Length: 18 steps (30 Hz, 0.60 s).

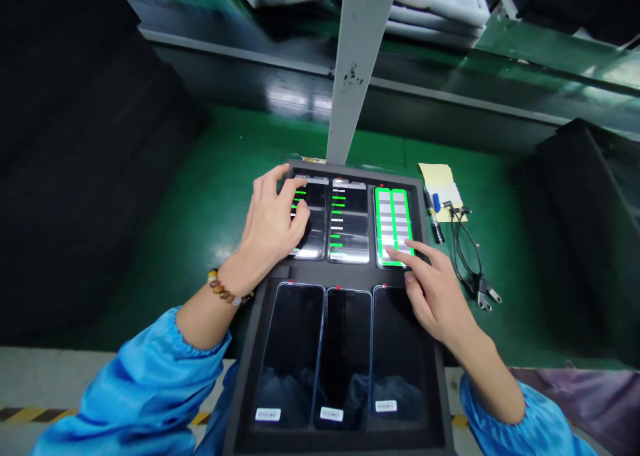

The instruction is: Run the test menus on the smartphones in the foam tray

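Note:
A black foam tray (340,276) holds several phones in two rows. My left hand (275,219) is over the upper left phone (313,233), its fingers apart and nothing held. Beside that phone, the upper middle one (349,223) shows lines of text on a dark screen. My right hand (433,286) has its fingers spread, with two fingertips at the lower part of the upper right phone (393,219), whose screen shows green bands and grey blocks. In the lower row, three phones have dark screens and white labels, among them the lower middle phone (343,356).
On the green table (165,229), right of the tray, lie yellow paper (435,174), a marker (437,233) and black cables (467,256). A grey post (357,63) rises behind the tray. Black stacks (590,243) stand at both sides.

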Motion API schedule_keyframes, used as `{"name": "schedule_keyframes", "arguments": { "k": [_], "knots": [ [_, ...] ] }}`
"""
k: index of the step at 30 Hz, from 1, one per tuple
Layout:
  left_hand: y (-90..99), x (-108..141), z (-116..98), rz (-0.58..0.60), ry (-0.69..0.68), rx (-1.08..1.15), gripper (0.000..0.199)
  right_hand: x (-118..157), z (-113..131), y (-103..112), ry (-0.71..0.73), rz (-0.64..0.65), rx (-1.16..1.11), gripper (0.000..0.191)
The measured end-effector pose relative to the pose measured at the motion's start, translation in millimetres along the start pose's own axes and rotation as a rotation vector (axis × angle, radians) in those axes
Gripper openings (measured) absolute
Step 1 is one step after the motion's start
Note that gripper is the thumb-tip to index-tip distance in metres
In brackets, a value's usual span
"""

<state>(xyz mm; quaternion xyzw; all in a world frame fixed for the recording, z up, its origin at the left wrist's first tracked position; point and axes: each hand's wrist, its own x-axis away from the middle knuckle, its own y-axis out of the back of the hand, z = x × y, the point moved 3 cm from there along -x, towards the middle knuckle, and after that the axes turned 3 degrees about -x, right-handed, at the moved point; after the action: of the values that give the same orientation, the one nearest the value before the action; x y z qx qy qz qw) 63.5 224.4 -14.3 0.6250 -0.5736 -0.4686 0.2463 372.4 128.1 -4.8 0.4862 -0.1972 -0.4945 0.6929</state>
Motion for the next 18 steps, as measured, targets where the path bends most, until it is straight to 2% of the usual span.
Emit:
{"name": "schedule_keyframes", "arguments": {
  "k": [4, 10, 18],
  "knots": [
    [-0.3, 0.7, 0.4, -0.001, 0.008, 0.006, 0.039, -3.8, -5.7, -0.5, 0.008, 0.010, 0.019, 0.049],
    [-0.1, 1.1, -1.1, -0.002, 0.012, 0.012, 0.040, 13.3, -23.6, 16.2, -0.130, -0.071, 0.108, 0.044],
    [-0.3, 0.7, 0.3, -0.004, 0.016, 0.028, 0.039, -28.5, -6.7, -1.5, -0.070, 0.017, -0.006, 0.049]
  ]
}}
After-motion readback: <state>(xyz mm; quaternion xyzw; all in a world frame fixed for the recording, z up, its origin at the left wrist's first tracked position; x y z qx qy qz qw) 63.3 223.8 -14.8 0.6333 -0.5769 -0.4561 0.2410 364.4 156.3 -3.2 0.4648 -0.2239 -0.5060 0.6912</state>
